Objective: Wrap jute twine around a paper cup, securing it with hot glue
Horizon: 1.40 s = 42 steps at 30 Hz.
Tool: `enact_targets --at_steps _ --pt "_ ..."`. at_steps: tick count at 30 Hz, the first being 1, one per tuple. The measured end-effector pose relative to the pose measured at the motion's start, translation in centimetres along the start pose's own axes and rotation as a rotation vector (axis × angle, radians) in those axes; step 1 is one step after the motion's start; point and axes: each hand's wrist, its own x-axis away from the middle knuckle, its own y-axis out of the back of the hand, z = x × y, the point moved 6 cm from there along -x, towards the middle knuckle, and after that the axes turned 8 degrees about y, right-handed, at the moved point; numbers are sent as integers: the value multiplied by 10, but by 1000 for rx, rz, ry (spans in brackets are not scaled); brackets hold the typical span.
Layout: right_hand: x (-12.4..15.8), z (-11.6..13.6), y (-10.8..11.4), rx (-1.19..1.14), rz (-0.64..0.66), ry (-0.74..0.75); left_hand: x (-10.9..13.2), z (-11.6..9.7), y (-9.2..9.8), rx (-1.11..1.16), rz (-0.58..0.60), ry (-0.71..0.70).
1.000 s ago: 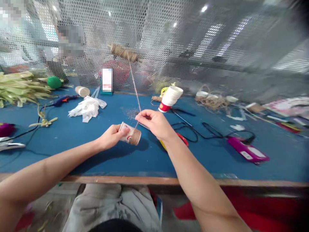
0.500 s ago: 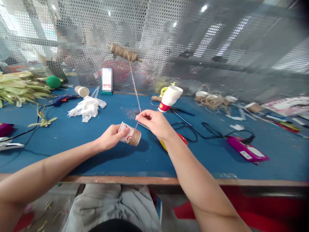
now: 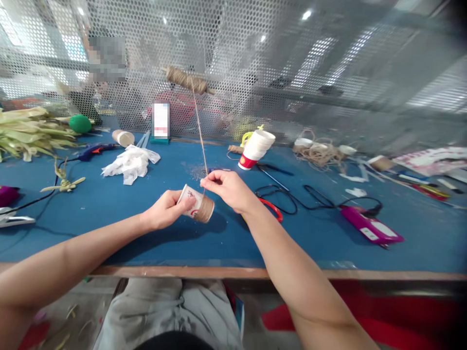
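Tilted on its side above the table, a paper cup (image 3: 188, 199) is gripped in my left hand (image 3: 165, 210), thumb along its printed side. Brown twine is wound around the end of the cup that points right. Between the thumb and fingertips of my right hand (image 3: 226, 188) runs the twine (image 3: 200, 127), just above the cup. It stretches taut up to a twine spool (image 3: 186, 80) on a stick in front of the perforated metal screen. My right hand is closed in a pinch, apart from the cup.
Stacked paper cups (image 3: 257, 148) stand beyond my right hand. Crumpled white plastic (image 3: 132, 163), a glue gun (image 3: 95, 150) and corn husks (image 3: 32, 127) lie left. A purple power strip (image 3: 370, 225), black cord and a twine tangle (image 3: 324, 154) are right. The perforated screen (image 3: 233, 43) closes off the back.
My right hand has shifted slightly left and down with the twine. The cup has turned a little in my left hand, which stays in nearly the same place.
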Motion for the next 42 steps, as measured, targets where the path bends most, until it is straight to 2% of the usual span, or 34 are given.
enact_targets --at_steps 11,23,30,34,36,38,42 --pt "3 0 -7 -25 63 -65 6 -12 3 -190 -70 -151" --pt "2 -5 -12 -24 95 -54 7 -15 3 -223 -73 -150" --pt "5 -4 -16 -8 127 -92 8 -18 4 -315 -85 -248" --pt "3 -7 -18 77 147 -103 6 -16 4 -363 -72 -271" --pt "-1 -9 -16 135 139 -69 4 -14 5 -347 -63 -255" --pt "-5 -13 -14 189 112 -32 -1 -10 5 -254 -43 -175" --pt "-5 -19 -14 303 32 27 -12 7 3 178 16 95"
